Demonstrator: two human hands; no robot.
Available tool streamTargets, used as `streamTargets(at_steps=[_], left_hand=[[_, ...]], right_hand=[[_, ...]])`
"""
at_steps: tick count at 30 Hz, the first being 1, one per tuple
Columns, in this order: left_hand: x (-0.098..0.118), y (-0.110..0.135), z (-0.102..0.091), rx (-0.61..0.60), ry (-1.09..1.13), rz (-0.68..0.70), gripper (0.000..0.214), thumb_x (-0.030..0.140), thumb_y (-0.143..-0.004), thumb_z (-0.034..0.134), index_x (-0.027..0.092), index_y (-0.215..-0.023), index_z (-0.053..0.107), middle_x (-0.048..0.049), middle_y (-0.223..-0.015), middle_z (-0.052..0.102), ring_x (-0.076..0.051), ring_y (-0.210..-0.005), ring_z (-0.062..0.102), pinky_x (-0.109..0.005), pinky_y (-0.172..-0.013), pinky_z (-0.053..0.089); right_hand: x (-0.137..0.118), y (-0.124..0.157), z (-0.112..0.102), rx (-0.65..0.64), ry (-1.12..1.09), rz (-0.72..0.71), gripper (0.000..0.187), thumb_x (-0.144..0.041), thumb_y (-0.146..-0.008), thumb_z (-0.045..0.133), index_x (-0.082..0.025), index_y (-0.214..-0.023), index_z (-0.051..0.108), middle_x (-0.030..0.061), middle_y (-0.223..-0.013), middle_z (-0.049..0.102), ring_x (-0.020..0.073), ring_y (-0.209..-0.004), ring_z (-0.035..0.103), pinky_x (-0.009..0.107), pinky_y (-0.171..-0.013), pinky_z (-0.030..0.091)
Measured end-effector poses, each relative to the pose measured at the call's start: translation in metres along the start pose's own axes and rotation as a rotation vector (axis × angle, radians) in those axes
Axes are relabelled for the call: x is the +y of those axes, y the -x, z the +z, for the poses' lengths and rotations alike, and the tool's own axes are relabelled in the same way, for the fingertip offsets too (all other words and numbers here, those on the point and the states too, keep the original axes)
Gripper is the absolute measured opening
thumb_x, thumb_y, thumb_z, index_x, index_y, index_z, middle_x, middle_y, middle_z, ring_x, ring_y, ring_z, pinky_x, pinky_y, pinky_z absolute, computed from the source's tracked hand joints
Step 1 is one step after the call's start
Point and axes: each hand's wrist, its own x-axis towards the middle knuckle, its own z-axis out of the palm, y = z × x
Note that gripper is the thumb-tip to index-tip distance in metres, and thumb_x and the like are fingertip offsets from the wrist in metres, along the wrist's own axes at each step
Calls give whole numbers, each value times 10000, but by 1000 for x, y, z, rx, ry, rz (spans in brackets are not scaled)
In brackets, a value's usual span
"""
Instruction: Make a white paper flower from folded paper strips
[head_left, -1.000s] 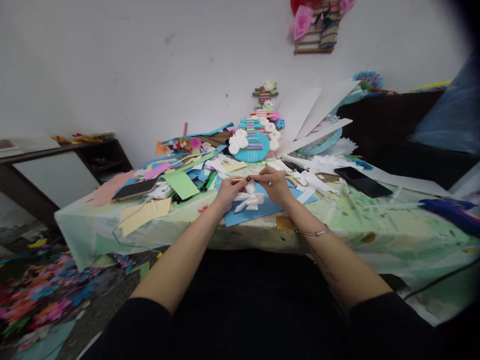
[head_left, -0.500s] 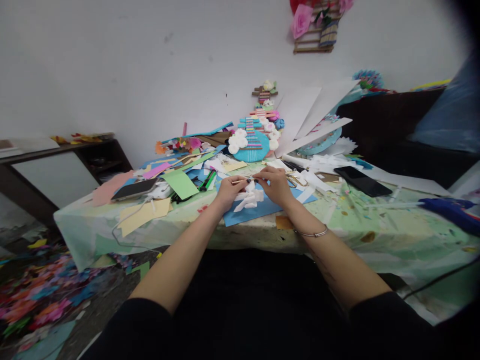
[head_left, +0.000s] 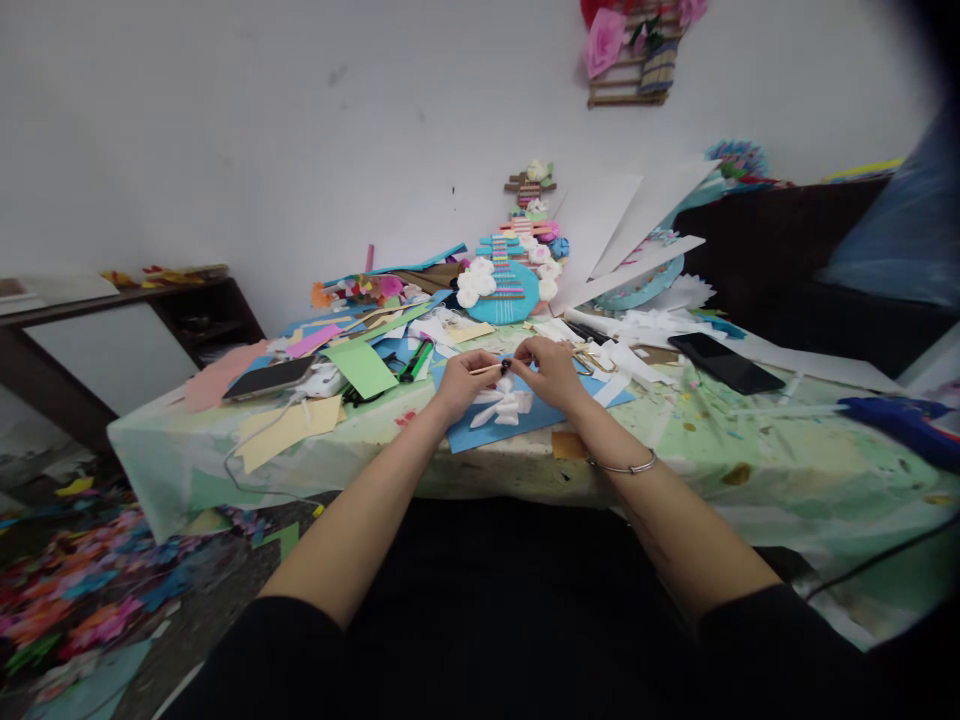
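Observation:
My left hand (head_left: 463, 385) is closed in a pinch on a thin wooden stick (head_left: 487, 369), which points to the right. My right hand (head_left: 551, 372), with a bangle at the wrist, is closed too, its fingertips meeting the left ones at the stick's end. Whatever sits between those right fingertips is too small to make out. Just below the hands, several curled white paper pieces (head_left: 508, 405) lie on a sheet of blue paper (head_left: 487, 437).
Left of the hands are a green cutter (head_left: 416, 360), a green paper (head_left: 362, 369) and a phone (head_left: 268, 380). To the right are scissors (head_left: 592, 362), another phone (head_left: 725, 362) and a blue glue gun (head_left: 900, 420). A turquoise flower-decorated craft (head_left: 499, 300) stands behind.
My fingertips have shifted slightly, and more of the stick shows in my left hand. The white paper below them is more visible now.

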Motion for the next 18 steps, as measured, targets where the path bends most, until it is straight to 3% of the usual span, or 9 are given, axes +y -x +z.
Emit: streamTargets(at_steps=[7,18], left_hand=[[-3,-2,-2,-3,-6,18,246,339,-587,745,140,-670,627,14,-611,614,-96,-560,529,-218,-559,398],[-2,-2,-2,23,49,-95,275,314,-548,764,125,-717,659,6,-594,637,-90,-508,531,-222,-541,412]], right_hand=[[3,0,4,36,53,-2,142,-288,-829,547,-171,-749,545,15,-793,635,170,-786,534,315,-717,203],[5,-1,7,54,101,-9,128,-287,-843,538,-176,-779,546,21,-816,639,180,-816,537,325,-717,197]])
